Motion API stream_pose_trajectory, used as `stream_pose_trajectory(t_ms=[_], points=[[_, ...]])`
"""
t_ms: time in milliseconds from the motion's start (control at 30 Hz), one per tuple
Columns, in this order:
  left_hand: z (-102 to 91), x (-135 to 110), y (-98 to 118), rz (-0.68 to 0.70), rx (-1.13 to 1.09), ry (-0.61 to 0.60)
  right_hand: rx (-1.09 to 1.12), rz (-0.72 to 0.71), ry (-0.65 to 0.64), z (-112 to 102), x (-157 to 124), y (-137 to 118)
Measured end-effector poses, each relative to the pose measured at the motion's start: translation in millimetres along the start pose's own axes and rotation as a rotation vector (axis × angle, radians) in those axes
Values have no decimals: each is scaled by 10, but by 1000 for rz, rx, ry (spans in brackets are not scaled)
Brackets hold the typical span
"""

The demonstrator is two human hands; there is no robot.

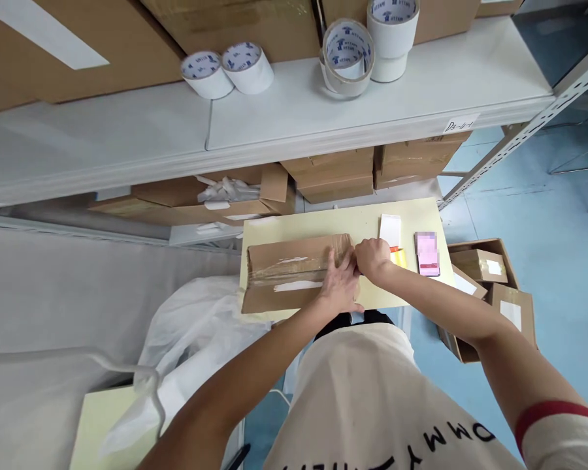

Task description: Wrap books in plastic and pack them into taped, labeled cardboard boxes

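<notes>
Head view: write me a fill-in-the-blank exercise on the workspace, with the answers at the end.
1. The left hand rests on a box made of ____.
2. In the picture, the phone lies to the ____ of the box.
3. Rolls of tape stand on the ____.
4. The floor is ____.

Missing words: cardboard; right; shelf; blue.

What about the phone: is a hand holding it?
No, the phone lies on the table, with the left hand and right hand at one end of the box.
</notes>
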State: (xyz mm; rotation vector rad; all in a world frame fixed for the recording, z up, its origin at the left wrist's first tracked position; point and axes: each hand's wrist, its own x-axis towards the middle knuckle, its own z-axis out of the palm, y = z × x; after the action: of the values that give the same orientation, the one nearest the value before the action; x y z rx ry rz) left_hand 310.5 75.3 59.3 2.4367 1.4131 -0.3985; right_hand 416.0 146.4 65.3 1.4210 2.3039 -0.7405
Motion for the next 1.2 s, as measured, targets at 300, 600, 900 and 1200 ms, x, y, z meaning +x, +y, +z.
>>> stream_pose_trajectory(t_ms=[300, 600, 900, 1200], points=[[12, -13, -157, -123, -61, 121, -82, 292, 133, 122, -429, 572], [283, -354, -434, -379, -140, 425, 348, 250, 374, 1010, -611, 668], [805, -1312, -784, -1043, -363, 653, 318, 138, 498, 2012, -425, 802], [1404, -1592, -1257, -1078, -1066, 879, 324, 20, 697, 1991, -296, 464]])
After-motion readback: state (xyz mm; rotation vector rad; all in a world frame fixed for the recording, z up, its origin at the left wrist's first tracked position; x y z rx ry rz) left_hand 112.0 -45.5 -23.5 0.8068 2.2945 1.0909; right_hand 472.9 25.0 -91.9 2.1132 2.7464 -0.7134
